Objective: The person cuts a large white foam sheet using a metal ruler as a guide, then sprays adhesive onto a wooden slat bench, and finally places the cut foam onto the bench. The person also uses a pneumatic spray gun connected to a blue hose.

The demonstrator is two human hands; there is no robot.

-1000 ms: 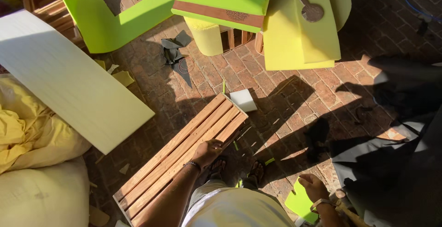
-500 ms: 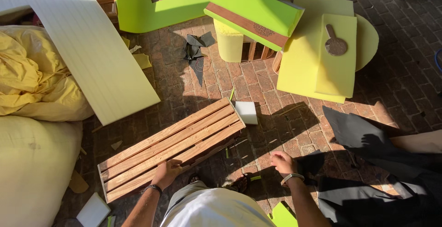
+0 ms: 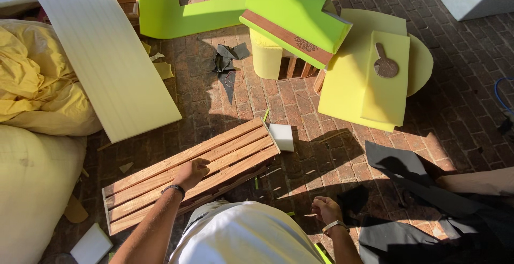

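Two hands were observed: the left hand (image 3: 191, 172) had been shifted onto the middle slats of the wooden slatted panel (image 3: 190, 174), fingers curled, nothing grasped; the right hand (image 3: 325, 209), loosely curled and empty, was held above the brick floor (image 3: 300, 173).

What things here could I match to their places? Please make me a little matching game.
Things:
1. left hand
2. right hand
3. small white foam block
4. keyhole-shaped cutout

Places:
A. at the slatted panel's far end
B. on a yellow foam slab
C. on the wooden slatted panel
D. above shaded brick floor

Pairs: 1-C, 2-D, 3-A, 4-B
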